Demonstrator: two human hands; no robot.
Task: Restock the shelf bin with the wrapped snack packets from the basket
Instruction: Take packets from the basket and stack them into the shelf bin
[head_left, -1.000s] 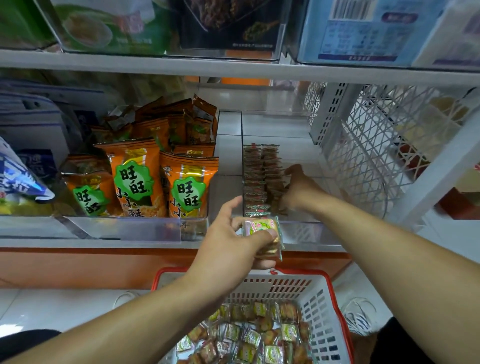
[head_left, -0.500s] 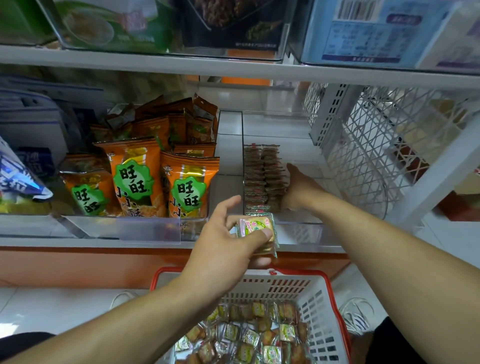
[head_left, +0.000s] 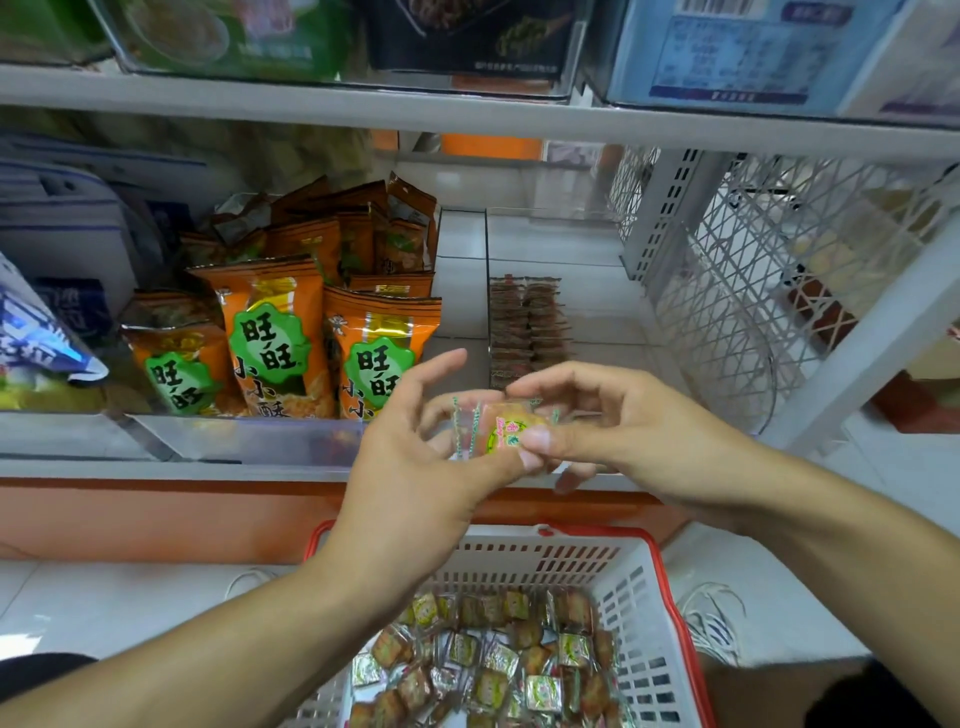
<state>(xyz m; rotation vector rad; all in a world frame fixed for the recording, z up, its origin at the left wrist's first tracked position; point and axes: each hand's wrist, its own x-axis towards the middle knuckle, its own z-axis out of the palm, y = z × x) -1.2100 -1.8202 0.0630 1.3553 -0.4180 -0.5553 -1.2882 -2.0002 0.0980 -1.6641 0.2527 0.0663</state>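
Left hand (head_left: 415, 462) and right hand (head_left: 618, 426) both pinch one snack packet (head_left: 501, 431). Bin (head_left: 587, 312) at 12 o'clock, basket (head_left: 639, 597) at 6 o'clock.

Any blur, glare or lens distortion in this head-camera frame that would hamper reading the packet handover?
Head view: the packet pinched between the left hand and right hand is motion-smeared, its print unreadable. Head view: wide-angle bending curves the shelf edge and the wire rack. Head view: soft reflections on the clear bin front; the basket is reasonably sharp and evenly lit.
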